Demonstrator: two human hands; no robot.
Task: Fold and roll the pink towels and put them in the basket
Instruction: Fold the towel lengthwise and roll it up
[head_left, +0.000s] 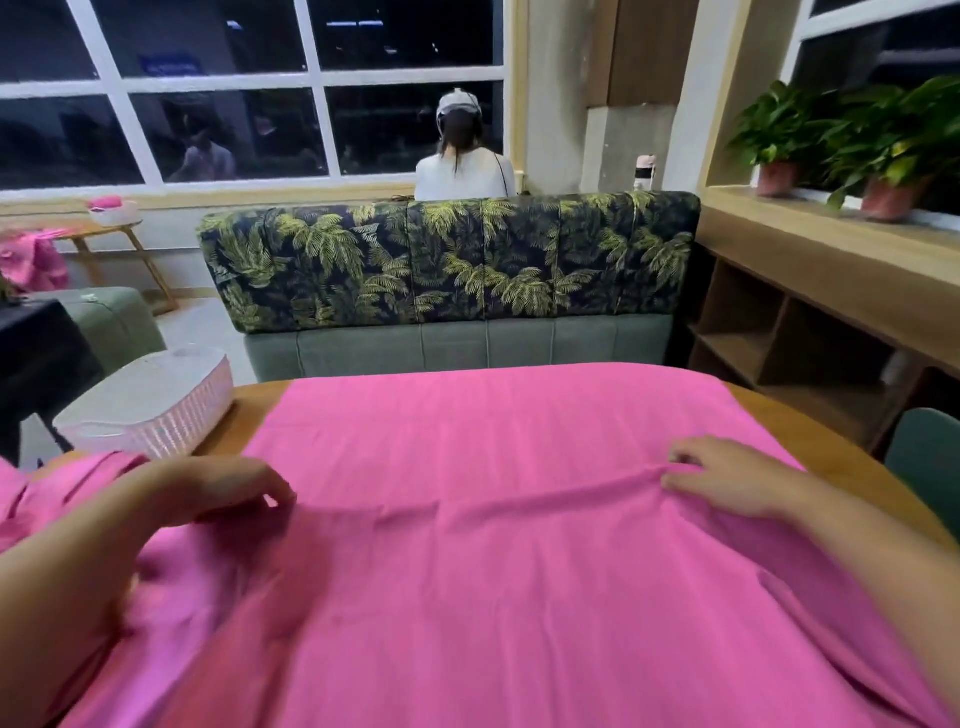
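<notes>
The pink towel (493, 426) lies spread over the table (249, 415), under both hands and beyond them to the far edge. The left hand (218, 493) pinches the cloth between thumb and bent fingers. The right hand (727, 480) does the same at the other side. Between the two pinches a low raised ridge goes across the towel from hand to hand.

The step in hand is, I judge, the first fold. To do it well, both pinches should rise together and go forward by the same amount, so that the ridge stays straight and the lifted edge comes down parallel to the far edge. The cloth between the hands should be kept tight, and the flat part beyond the hands should not be dragged.

The long axis of the towel seems to run from the person's body away to the far edge, across the ridge. The near end goes out of view below the hands, so this is not sure.

The basket (156, 400) stands beyond the left hand and to its outer side. A second pink cloth (21, 499) lies just outside the left wrist.
</notes>
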